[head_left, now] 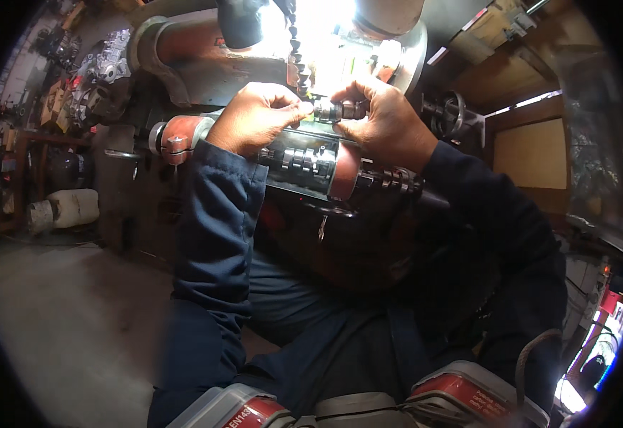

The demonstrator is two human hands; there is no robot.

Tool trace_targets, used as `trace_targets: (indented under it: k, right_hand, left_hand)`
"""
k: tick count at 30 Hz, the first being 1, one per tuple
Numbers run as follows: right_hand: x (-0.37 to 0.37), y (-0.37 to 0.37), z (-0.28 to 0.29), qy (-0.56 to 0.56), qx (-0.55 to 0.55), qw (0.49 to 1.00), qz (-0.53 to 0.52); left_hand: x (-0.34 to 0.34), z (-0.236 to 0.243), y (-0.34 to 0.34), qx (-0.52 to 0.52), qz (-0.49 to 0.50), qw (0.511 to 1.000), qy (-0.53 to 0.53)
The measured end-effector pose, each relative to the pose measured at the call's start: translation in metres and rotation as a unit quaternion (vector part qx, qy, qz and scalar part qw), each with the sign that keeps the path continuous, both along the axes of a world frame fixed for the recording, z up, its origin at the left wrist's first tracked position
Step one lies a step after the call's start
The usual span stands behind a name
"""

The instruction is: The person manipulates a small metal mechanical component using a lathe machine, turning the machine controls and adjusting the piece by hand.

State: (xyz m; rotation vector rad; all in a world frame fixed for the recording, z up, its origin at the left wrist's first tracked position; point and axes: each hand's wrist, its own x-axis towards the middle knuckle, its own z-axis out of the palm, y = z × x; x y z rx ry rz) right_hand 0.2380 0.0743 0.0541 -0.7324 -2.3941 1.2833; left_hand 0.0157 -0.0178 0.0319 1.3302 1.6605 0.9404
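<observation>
Hands in use: left hand [258, 118] and right hand [390, 121] pinch opposite ends of a short, shiny silver metal shaft [331, 110], seemingly leaving its middle exposed to the white light [322, 32]. Nearer the person, a lobed silver metal shaft [301, 161] lies beside a red-painted round metal collar [344, 171]. Around them: a red-and-grey metal machine [194, 43], grey floor [76, 321] and tan wooden panel [539, 164].

The left hand [253, 118] and the right hand [388, 125] pinch a short metal rod [336, 110] from either end, below a bright glare [322, 32]. Closer to the body, a lumpy steel shaft [301, 161] sits next to a red collar [344, 171] on a machine [201, 50], while a pale bottle [75, 209] rests on its side at far left
</observation>
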Motion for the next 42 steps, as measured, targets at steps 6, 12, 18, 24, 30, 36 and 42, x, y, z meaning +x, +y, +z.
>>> trace_targets:
  k: [6,12,18,24,30,36,42]
  right_hand:
    - [0.004,-0.008,-0.012,0.006,-0.061,0.998,-0.034]
    - [0.007,-0.015,-0.016,0.033,-0.156,0.986,-0.043]
    - [0.006,-0.017,-0.011,0.021,-0.24,0.968,-0.07]
    - [0.001,-0.016,-0.009,0.002,-0.356,0.929,-0.098]
    - [0.002,-0.013,-0.011,0.007,-0.393,0.914,-0.099]
    - [0.001,-0.013,-0.014,0.016,-0.397,0.914,-0.085]
    - [-0.002,-0.018,-0.01,0.012,-0.392,0.916,-0.077]
  left_hand:
    - [-0.002,-0.001,-0.003,0.017,-0.028,0.996,-0.087]
    - [-0.003,0.004,-0.011,0.017,-0.035,0.997,-0.061]
    - [-0.002,0.012,-0.016,0.026,-0.054,0.994,-0.087]
    - [-0.004,0.017,-0.018,0.013,-0.058,0.992,-0.113]
    - [-0.005,0.019,-0.013,0.011,-0.086,0.986,-0.144]
    - [-0.006,0.019,-0.013,0.014,-0.094,0.985,-0.146]
    - [-0.007,0.016,-0.017,0.023,-0.09,0.984,-0.151]
